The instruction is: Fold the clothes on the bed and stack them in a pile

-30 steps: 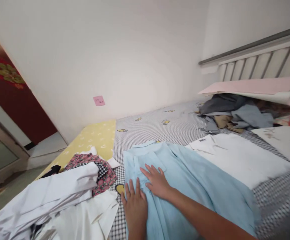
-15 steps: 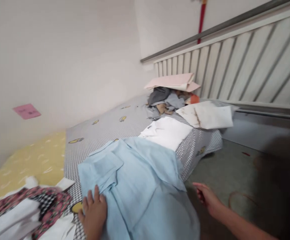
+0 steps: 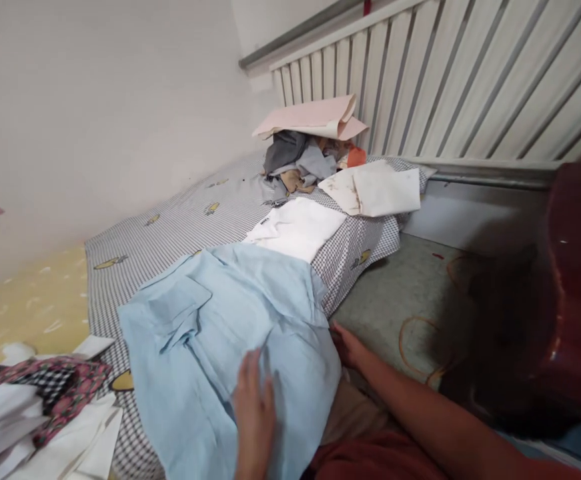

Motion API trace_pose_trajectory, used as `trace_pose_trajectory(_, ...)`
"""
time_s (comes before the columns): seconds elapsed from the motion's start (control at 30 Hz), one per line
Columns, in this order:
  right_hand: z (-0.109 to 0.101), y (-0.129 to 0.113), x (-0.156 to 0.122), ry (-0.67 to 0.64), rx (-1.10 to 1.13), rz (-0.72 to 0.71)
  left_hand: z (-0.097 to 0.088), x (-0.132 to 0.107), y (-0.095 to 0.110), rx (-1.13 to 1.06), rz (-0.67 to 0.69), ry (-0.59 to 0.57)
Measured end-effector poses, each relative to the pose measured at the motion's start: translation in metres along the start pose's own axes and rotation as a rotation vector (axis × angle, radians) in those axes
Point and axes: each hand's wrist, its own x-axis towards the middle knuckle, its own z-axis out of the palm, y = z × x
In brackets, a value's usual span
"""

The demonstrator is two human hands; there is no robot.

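A light blue shirt (image 3: 210, 333) lies spread on the checked bed sheet (image 3: 170, 230), its lower part hanging over the bed's near edge. My left hand (image 3: 254, 413) lies flat on the shirt's lower part, fingers stretched out. My right hand (image 3: 346, 347) reaches to the shirt's right edge at the side of the bed; its fingertips are tucked behind the cloth, so I cannot see whether they grip it.
A folded white shirt (image 3: 295, 229) lies beyond the blue one. Further back are a heap of grey and tan clothes (image 3: 295, 163), pink paper sheets (image 3: 310, 117) and a stained white cloth (image 3: 375, 190). White and floral clothes (image 3: 35, 413) pile at the left. Slatted headboard (image 3: 445, 80) and floor (image 3: 410, 300) at right.
The view has swung right. My left hand slid from the shirt's left edge to its lower middle. My right hand moved from open air beside the bed up to the shirt's right edge.
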Motion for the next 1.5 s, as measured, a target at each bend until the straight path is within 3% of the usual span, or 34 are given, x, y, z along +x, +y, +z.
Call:
trace_pose_trajectory(0.07,0.01,-0.008,0.0,-0.015,0.006,-0.008,0.034,-0.031,0.022,-0.041,0.001,-0.161)
trace_pose_trajectory(0.13,0.019,-0.016,-0.002,-0.031,-0.013,-0.033,0.048,-0.048,0.036,-0.035,0.013,-0.221)
trace_pose_trajectory(0.27,0.03,-0.029,-0.014,-0.018,-0.071,-0.163,0.036,-0.051,0.037,-0.126,0.077,-0.364)
trace_pose_trajectory(0.37,0.028,-0.04,-0.024,0.06,-0.063,-0.277,0.026,-0.05,0.029,-0.149,0.059,-0.368)
trace_pose_trajectory(0.5,0.023,-0.059,-0.032,0.191,-0.085,-0.463,0.03,-0.057,0.022,-0.131,0.048,-0.384)
trace_pose_trajectory(0.6,0.032,-0.075,-0.039,0.259,-0.146,-0.6,0.032,-0.061,0.019,-0.183,0.015,-0.406)
trace_pose_trajectory(0.7,0.057,-0.084,-0.056,0.278,-0.211,-0.786,0.028,-0.062,0.015,-0.406,-0.088,-0.369)
trace_pose_trajectory(0.77,0.081,-0.084,-0.075,0.202,-0.39,-1.008,0.023,-0.06,0.012,-0.663,-0.253,-0.293)
trace_pose_trajectory(0.87,0.117,-0.07,-0.104,-0.125,-0.97,-1.391,0.011,-0.048,0.012,-1.111,-0.583,-0.045)
trace_pose_trajectory(0.93,0.135,-0.053,-0.114,-0.316,-1.309,-1.486,0.002,-0.038,0.013,-1.336,-0.721,0.099)
trace_pose_trajectory(1.03,0.145,-0.026,-0.113,-0.358,-1.554,-1.44,-0.01,-0.027,0.011,-1.553,-0.811,0.116)
trace_pose_trajectory(1.13,0.139,-0.009,-0.105,-0.368,-1.637,-1.304,-0.015,-0.022,0.006,-1.654,-0.874,0.095)
trace_pose_trajectory(1.2,0.13,-0.007,-0.105,-0.464,-1.633,-1.2,-0.016,-0.02,0.004,-1.671,-0.919,0.106)
trace_pose_trajectory(1.3,0.115,-0.017,-0.107,-0.576,-1.417,-1.027,-0.017,-0.014,0.006,-1.717,-1.004,0.157)
trace_pose_trajectory(1.37,0.103,-0.027,-0.102,-0.453,-1.191,-0.933,-0.017,-0.009,0.01,-1.742,-1.064,0.185)
trace_pose_trajectory(1.5,0.075,-0.043,-0.071,0.053,-0.683,-0.779,-0.017,0.002,0.02,-1.733,-1.129,0.173)
